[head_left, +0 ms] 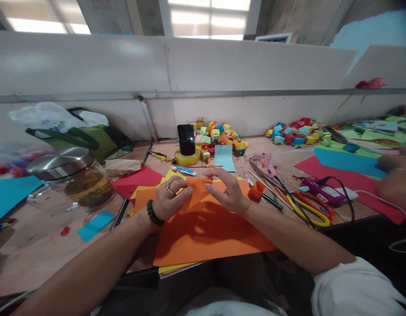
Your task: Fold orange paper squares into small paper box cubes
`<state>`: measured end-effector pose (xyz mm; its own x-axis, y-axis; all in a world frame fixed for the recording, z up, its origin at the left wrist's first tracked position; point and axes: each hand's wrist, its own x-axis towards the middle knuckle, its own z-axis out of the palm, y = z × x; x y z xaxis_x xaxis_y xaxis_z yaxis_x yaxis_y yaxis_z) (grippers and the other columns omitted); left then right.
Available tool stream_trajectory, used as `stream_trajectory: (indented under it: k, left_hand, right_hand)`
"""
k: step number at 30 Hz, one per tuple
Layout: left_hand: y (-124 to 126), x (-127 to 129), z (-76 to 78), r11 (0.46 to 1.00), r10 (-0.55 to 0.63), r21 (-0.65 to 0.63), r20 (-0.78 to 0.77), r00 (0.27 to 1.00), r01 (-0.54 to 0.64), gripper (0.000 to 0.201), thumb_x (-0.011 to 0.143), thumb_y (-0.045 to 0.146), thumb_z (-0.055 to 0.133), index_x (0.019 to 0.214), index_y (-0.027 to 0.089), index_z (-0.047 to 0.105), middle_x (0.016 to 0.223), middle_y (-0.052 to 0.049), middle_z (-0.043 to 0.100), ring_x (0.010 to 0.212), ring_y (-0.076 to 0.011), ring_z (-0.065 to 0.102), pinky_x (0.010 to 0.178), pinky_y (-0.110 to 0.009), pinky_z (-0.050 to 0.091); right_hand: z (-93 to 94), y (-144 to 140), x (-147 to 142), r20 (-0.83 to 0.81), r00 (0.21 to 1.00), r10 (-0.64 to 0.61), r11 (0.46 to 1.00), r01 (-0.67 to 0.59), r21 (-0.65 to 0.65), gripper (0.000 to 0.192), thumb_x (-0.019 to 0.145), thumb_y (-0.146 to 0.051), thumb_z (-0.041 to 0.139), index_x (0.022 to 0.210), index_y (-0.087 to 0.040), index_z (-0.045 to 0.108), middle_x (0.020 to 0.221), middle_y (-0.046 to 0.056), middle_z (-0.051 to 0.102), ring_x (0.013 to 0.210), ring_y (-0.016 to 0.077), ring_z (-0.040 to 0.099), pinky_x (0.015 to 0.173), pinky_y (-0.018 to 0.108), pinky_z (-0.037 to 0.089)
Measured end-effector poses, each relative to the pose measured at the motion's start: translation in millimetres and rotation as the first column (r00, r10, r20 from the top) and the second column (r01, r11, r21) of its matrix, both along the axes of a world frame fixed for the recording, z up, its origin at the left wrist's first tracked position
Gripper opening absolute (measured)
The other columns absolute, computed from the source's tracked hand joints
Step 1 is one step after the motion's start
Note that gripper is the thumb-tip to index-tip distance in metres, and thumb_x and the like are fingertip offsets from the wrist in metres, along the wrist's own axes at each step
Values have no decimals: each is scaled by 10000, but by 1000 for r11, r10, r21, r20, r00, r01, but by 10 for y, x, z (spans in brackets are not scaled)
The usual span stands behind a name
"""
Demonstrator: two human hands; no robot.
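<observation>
Both hands on it now: our left hand curls loosely and pinches the orange paper sheet at frame center, our right hand presses flat, fingers spread, sheet stretching toward us.

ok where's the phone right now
In the head view the phone stands upright in a yellow tape roll at the back of the table, centre-left, beyond the left hand and just left of the pile of paper cubes.
</observation>
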<state>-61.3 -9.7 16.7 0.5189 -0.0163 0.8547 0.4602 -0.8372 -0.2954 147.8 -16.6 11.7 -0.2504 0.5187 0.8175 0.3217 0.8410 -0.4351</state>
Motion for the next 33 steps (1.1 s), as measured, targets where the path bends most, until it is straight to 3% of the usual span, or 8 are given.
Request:
stream_trajectory:
  k: [10, 19, 27, 30, 33]
  left_hand:
    - [-68, 97, -3, 982, 188, 44, -100, 977, -185, 193, 882, 58, 465, 755, 187, 532, 658, 20, 477, 599, -106, 467, 553, -232, 371]
    - [-96, 165, -23, 974, 228, 22, -137, 964, -227, 226, 896, 90, 436, 725, 189, 546, 662, 10, 481, 595, -124, 444, 543, -254, 350]
    - [-34, 178, -85, 940, 157, -314, 56, 986, -132, 206, 825, 35, 452, 763, 198, 562, 753, -35, 559, 865, -177, 605, 697, -264, 492]
    - [15, 128, -116, 911, 161, -398, 109, 981, -105, 179, 819, 54, 475, 795, 199, 577, 781, -30, 592, 801, -161, 607, 671, -260, 495]
    - [33, 88, -106, 895, 155, -439, 145, 977, -77, 52, 834, 169, 561, 806, 203, 589, 784, -24, 616, 780, -162, 606, 675, -269, 499]
  right_hand:
    - [-96, 96, -60, -17, 999, -33, 999, 33, 18, 112, 870, -194, 586, 861, -223, 694, 917, 53, 734, 874, 178, 688, 803, 350, 563]
    - [-93, 90, -101, 24, 997, -68, 998, 68, 0, 146, 838, -172, 572, 702, -211, 611, 753, 22, 689, 697, 149, 630, 686, 302, 515]
    - [-174, 145, -71, 110, 986, -121, 992, 124, -18, 181, 850, -201, 578, 672, -199, 546, 645, -5, 627, 589, 120, 555, 591, 251, 439]
    - [-189, 152, -24, 150, 988, -17, 1000, 15, 17, 97, 863, -145, 521, 810, -198, 582, 713, 2, 630, 626, 120, 560, 613, 246, 456]
    - [-153, 150, 35, 212, 971, 106, 991, -120, 51, 257, 822, -53, 448, 970, -206, 591, 841, 32, 639, 745, 143, 595, 701, 281, 498]
